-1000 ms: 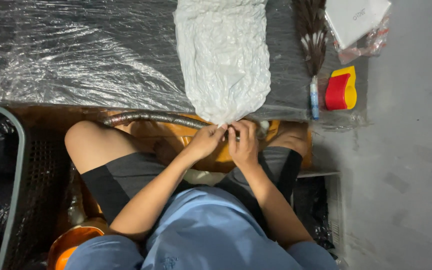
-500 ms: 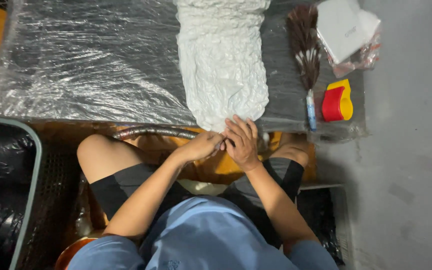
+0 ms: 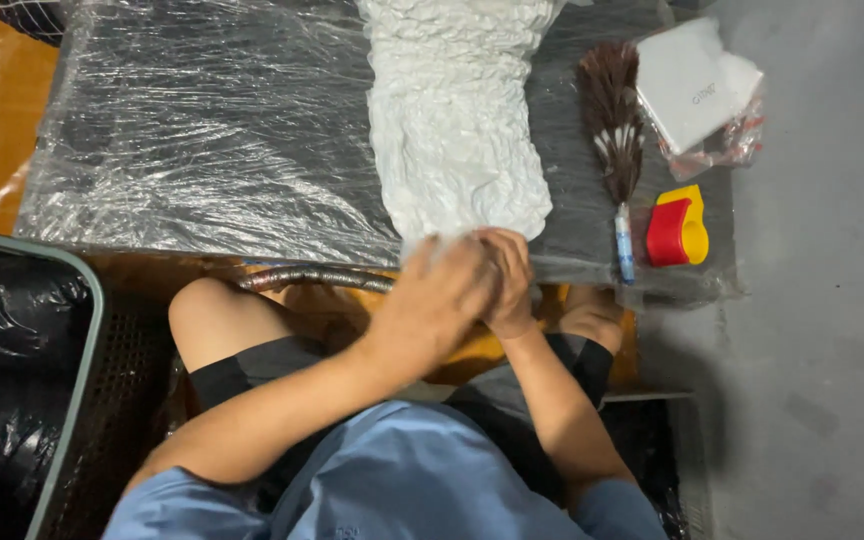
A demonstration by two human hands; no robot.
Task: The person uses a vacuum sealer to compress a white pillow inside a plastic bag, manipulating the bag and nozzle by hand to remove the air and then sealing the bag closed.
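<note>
A long strip of crinkled white material lies down the middle of a dark table wrapped in clear plastic film. Both my hands meet at its near end, at the table's front edge. My left hand is blurred and lies over the strip's lower tip, fingers closed around it. My right hand sits just beside it, pressed against the left, gripping the same end. What is between the fingers is hidden.
A brown feather brush with a pale handle lies right of the strip. A red and yellow block and a white packet in clear wrap sit beyond it. A bin with a black liner stands at my left.
The camera view has shifted so the table sits lower and nearer. My left hand has moved right over the strip's end, blurred by motion; my right hand stays at the same spot.
</note>
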